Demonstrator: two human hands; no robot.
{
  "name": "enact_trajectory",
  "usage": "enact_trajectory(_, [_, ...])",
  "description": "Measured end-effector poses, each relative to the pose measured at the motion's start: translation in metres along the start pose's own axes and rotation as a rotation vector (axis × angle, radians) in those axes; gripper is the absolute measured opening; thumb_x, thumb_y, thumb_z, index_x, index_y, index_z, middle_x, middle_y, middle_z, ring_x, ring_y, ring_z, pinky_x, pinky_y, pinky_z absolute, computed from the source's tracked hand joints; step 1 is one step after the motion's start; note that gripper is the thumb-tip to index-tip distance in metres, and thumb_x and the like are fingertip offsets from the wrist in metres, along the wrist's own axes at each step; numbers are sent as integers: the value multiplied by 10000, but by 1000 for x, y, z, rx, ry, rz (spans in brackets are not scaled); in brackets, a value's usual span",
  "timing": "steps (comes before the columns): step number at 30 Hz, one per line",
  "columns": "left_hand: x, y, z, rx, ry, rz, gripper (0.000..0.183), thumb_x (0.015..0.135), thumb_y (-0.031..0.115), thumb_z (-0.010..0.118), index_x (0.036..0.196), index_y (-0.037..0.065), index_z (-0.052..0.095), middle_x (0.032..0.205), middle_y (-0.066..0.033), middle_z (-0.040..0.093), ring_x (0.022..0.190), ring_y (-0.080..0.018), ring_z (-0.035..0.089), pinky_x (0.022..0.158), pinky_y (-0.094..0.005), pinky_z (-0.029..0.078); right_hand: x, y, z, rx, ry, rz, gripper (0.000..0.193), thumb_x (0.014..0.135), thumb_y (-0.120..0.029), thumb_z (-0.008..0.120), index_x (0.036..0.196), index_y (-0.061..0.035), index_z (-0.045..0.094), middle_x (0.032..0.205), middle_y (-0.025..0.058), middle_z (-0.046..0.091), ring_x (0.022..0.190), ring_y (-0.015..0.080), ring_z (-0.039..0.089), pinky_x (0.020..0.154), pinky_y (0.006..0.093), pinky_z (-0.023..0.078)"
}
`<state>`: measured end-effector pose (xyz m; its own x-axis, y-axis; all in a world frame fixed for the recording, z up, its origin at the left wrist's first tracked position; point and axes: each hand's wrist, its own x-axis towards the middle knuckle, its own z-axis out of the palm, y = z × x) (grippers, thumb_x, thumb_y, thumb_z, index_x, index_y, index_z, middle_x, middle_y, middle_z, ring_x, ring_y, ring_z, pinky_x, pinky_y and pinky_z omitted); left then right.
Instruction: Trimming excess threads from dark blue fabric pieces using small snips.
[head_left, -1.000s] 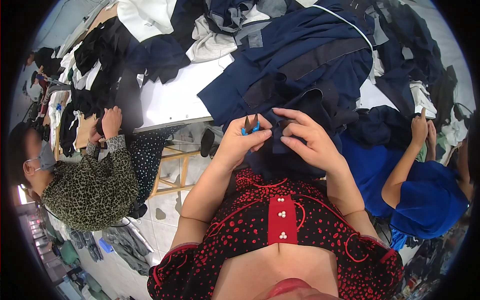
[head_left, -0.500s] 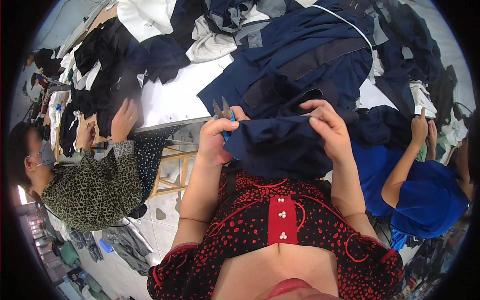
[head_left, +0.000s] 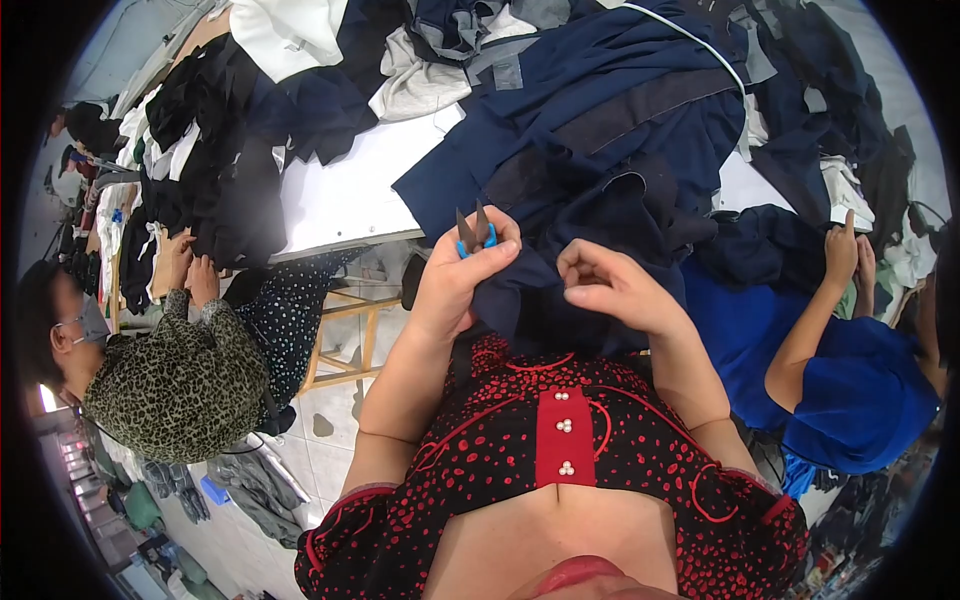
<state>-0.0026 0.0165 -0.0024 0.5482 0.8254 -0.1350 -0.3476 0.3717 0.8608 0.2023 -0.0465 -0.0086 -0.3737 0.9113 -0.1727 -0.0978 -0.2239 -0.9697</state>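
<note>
Gripping blue-handled snips (head_left: 476,237) beside a fold of navy cloth (head_left: 530,300)

In the head view, the only one given, the snips are enclosed by the left hand (head_left: 460,275) near the middle of the frame. Its fingers are clamped around the blue handles, and the dark blades are pointed toward the top of the frame, their tips apart. Carried this way, they are probably directed away from the body and clear of the cloth.

The navy cloth is draped below and between the two hands, in front of the red-and-black top (head_left: 490,440); such closeness seems suited to careful viewing. Just right of centre, the thumb and forefinger of the right hand (head_left: 620,285) are brought close together over the cloth; whether any of it is pinched cannot be told.

Farther up the frame, a navy heap (head_left: 610,110) is spread over the white counter (head_left: 350,190), presumably so that it can be easily reached. Over the heap, toward the upper right, a white cord (head_left: 690,35) is laid. Black garments (head_left: 230,200) are piled at the upper left, near a co-worker in a spotted blouse (head_left: 180,385).
</note>
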Motion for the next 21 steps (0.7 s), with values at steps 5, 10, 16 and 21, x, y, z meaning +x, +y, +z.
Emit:
enact_trajectory(5, [9,-3,10,28,-11,49,89,810,106,621,838,59,551,798,31,506,758,-53,435,706,-200,325,2,-6,3,-547,152,-226,235,788,-139,666,899,-9,505,774,44,512,726,93,482,668,237,412])
enact_trajectory(10, [-3,7,8,84,72,114,101,804,127,622,835,61,552,805,29,513,773,-57,451,722,-212,352,11,2,2,-296,174,-182,154,804,-67,631,883,-11,511,774,16,499,741,84,487,664,229,405])
enact_trajectory(16, [5,-14,2,705,-258,290,231,794,196,634,948,29,590,876,-116,620,866,-227,618,778,-326,469,11,6,-5,-283,154,-194,74,829,-46,571,811,-20,505,744,-24,432,717,53,424,658,197,360])
enact_trajectory(21, [1,-8,12,774,-129,396,176,749,143,601,864,14,567,779,-141,611,757,-283,615,674,-348,458,1,1,1,-298,107,-104,133,839,-48,581,781,-46,462,710,-45,418,664,39,387,590,183,312])
